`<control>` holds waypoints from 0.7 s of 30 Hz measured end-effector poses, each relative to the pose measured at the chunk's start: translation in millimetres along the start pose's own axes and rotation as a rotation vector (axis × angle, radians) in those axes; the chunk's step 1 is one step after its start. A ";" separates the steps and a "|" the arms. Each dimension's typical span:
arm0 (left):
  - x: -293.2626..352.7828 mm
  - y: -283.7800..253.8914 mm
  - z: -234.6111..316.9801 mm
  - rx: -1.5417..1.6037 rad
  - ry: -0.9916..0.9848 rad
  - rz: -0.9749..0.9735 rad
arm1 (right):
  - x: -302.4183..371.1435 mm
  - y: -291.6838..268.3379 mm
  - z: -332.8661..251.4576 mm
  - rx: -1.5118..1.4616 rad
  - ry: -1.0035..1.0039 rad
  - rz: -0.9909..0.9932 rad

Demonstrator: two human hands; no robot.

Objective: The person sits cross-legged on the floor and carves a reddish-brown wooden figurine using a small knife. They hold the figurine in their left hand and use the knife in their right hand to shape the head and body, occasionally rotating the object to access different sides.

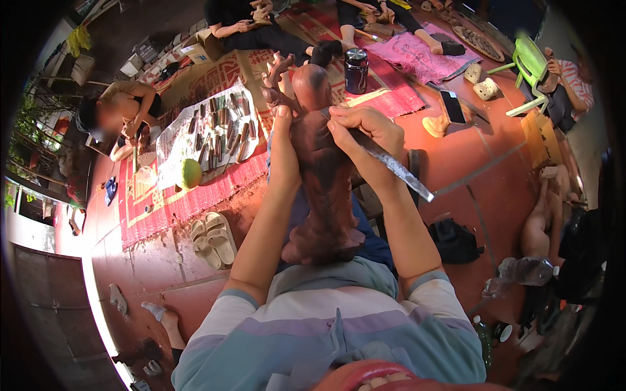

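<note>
A reddish-brown wooden carving (pixel 321 169) stands upright against my lap, with a rounded knob at its top, a branching part at its upper left and a wider, rough base. My left hand (pixel 285 146) grips its left side, thumb pointing up along the wood. In my right hand (pixel 375 137) is a flat metal carving blade (pixel 399 169), pinched between thumb and fingers. Its long worn end sticks out toward the lower right. The other end meets the upper right of the carving near my fingertips, where the fingers partly hide it.
Ahead, a red patterned mat (pixel 241 179) bears a sheet with several carving tools (pixel 222 127), a green round fruit (pixel 190 174) and a dark flask (pixel 356 70). Sandals (pixel 213 241) lie at left. A phone (pixel 452 106), green chair (pixel 529 62) and black bag (pixel 454 240) are at right. Several people sit around.
</note>
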State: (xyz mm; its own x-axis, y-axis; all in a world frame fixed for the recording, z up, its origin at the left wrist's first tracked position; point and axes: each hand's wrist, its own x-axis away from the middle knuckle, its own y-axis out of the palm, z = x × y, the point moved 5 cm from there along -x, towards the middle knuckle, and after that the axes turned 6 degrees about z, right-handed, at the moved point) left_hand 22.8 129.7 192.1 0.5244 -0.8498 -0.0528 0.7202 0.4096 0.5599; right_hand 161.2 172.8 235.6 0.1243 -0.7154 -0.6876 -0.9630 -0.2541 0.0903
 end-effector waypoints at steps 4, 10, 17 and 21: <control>-9.6 -3.8 -4.4 -0.072 0.069 0.062 | 7.2 -4.5 22.0 -0.089 0.112 -0.082; -21.0 -28.6 -4.8 -0.025 0.063 0.116 | 7.3 -1.9 2.9 0.081 -0.124 -0.070; -19.6 -11.7 6.1 -0.095 0.077 0.131 | 0.6 -16.7 8.5 -0.227 0.055 0.020; -39.0 -37.0 0.4 0.002 0.012 0.043 | -9.2 -107.0 38.1 -0.128 0.179 0.141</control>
State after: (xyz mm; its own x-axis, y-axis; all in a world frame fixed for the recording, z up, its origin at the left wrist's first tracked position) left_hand -24.5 147.5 173.8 0.5602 -0.8275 -0.0382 0.6959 0.4450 0.5637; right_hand 254.0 231.4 204.8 0.0421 -0.8507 -0.5240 -0.9371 -0.2155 0.2745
